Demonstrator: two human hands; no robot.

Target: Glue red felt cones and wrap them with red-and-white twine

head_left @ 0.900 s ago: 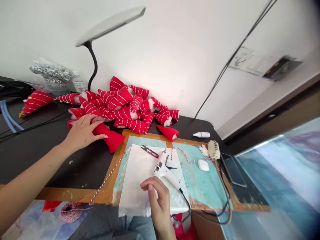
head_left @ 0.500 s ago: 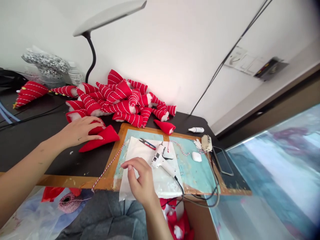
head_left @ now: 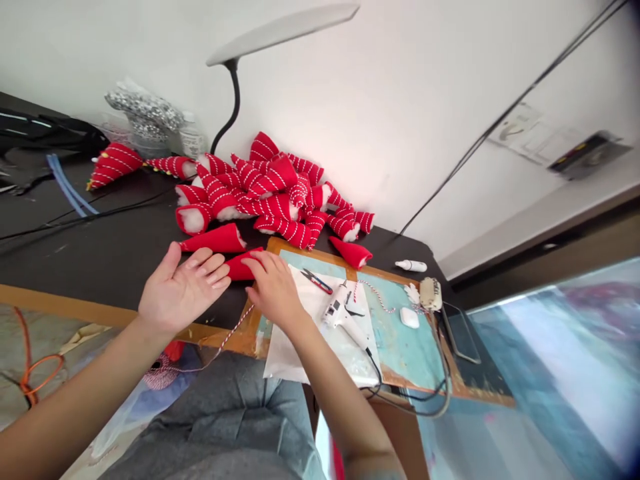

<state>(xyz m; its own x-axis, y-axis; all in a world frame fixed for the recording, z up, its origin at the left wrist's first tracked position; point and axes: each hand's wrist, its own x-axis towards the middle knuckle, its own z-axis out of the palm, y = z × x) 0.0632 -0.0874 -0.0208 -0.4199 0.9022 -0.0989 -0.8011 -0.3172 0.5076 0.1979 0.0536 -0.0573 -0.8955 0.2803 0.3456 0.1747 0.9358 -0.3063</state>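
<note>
My left hand (head_left: pixel 181 291) is open, palm up, fingers stretched toward a plain red fabric cone (head_left: pixel 239 267) on the black table. My right hand (head_left: pixel 273 287) reaches over the same cone, its fingers resting on the cone's right end. A second plain red cone (head_left: pixel 213 239) lies just behind. A pile of red cones with white stripes (head_left: pixel 273 193) is heaped against the wall. A white glue gun (head_left: pixel 340 315) lies on a white sheet (head_left: pixel 300 333) to the right of my right hand.
Red-handled snips (head_left: pixel 317 281) lie on the teal mat (head_left: pixel 400 340). Red-white twine (head_left: pixel 227 332) runs down to a spool (head_left: pixel 157 373). A desk lamp (head_left: pixel 280 30) arches overhead. A small white bottle (head_left: pixel 413 266), a phone (head_left: pixel 460 337) and cables sit at the right.
My right hand left the white sheet and moved up-left onto the plain red cone. My left hand turned palm up and let go of the cone. The camera swung left.
</note>
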